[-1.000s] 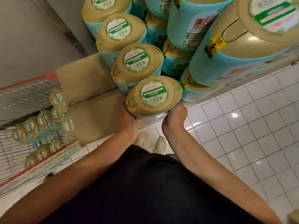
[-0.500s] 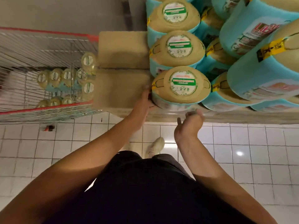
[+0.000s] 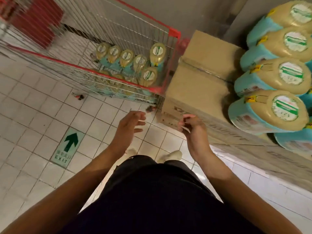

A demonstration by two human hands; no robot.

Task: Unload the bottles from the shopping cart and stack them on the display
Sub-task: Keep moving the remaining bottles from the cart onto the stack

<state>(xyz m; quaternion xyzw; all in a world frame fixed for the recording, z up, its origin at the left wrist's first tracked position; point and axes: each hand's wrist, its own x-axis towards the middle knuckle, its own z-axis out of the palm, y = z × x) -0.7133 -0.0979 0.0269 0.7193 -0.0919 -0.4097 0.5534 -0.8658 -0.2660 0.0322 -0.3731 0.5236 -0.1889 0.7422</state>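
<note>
Several bottles [image 3: 127,59] stand caps up in the near corner of the shopping cart [image 3: 116,70], just beside the display [image 3: 236,134]. There, stacked bottles [image 3: 270,114] lie on their sides. The left hand [image 3: 130,123] and right hand [image 3: 192,125] hover empty over the floor, fingers loosely curled. Each bottle looks large, full and heavy, with smooth plastic likely to slip. The loop by the cap seems the surest hold, with the other palm under the base.

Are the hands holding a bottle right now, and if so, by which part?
Nothing is held. The left hand and right hand are both empty, fingers loosely curled.
</note>
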